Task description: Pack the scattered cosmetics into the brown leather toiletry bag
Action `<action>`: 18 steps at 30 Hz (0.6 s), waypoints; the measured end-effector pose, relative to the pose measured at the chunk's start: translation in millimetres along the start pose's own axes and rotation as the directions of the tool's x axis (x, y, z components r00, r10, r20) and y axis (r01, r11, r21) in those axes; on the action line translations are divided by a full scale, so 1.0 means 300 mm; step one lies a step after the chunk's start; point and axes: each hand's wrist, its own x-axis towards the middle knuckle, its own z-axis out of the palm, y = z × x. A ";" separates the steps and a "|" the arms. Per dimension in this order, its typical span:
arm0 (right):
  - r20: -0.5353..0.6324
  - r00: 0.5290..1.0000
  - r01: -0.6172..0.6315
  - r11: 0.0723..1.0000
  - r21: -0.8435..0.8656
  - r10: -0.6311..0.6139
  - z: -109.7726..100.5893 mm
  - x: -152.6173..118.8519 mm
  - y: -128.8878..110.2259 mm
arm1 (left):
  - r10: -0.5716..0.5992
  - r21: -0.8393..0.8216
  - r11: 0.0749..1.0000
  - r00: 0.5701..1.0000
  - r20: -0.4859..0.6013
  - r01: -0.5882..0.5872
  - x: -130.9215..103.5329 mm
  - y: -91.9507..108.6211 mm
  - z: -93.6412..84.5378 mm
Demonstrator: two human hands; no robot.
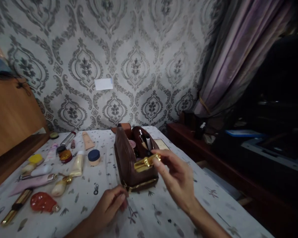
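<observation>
A brown cosmetic bag (125, 165) stands unzipped on the patterned cloth, with brushes (147, 142) and other items inside. Between the thumb and fingers of my right hand (177, 175) is a slim, shiny gold-coloured cosmetic item (147, 161), held over the bag's front opening. Its exact kind is unclear. Curled fingers of my left hand (111, 205) rest by the bag's front left corner, close to the zip. What they grip there, if anything, is hidden.
Left of the bag lie a navy-lidded jar (94, 157), a beige tube (87, 140), a cream tube (77, 164), an amber jar (65, 156), a red bottle (43, 202) and a gold-and-black tube (16, 207). A patterned wall (136, 96) stands behind; a dark red ledge (186, 138) runs along the right.
</observation>
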 end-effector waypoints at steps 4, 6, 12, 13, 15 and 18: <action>0.030 0.999 0.039 0.993 -0.112 -0.036 -0.026 0.172 0.009 | -0.012 0.001 1.000 1.000 0.006 0.012 0.003 -0.019 0.002; 0.105 0.991 0.101 0.973 -0.206 -0.081 -0.009 0.270 0.033 | -0.026 -0.018 0.999 0.999 0.018 0.027 0.004 -0.022 -0.001; 0.558 0.816 0.308 0.705 -0.639 0.149 0.127 0.493 0.142 | -0.025 -0.030 0.999 0.996 0.084 0.027 -0.004 -0.040 -0.013; 0.613 0.765 0.379 0.631 -0.677 0.198 0.149 0.513 0.157 | -0.023 -0.018 1.000 0.995 0.100 0.025 -0.005 -0.042 -0.016; 0.687 0.677 0.493 0.532 -0.688 0.262 0.185 0.537 0.184 | -0.023 0.001 1.000 0.992 0.128 0.023 -0.005 -0.047 -0.020; 0.751 0.589 0.574 0.501 -0.648 0.297 0.217 0.551 0.214 | -0.044 0.013 0.999 0.988 0.151 0.043 -0.002 -0.053 -0.025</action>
